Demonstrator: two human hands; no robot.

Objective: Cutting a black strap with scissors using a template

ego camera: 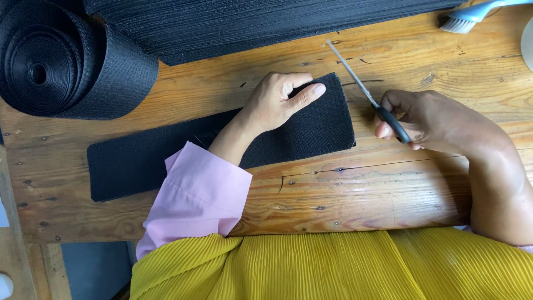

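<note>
Worn wooden table: black fabric strip lies long axis left-right, slightly tilted. Left hand presses flat on its right end; right hand grips shut scissors, tips pointing up-left.

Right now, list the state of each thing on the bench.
Left hand: pressed flat on the black strip.
Right hand: gripping the scissors.
Black strip: lying flat on the bench.
Scissors: blades closed, beside the strip's end.
Webbing roll: partly unwound.
Brush: lying untouched.
</note>
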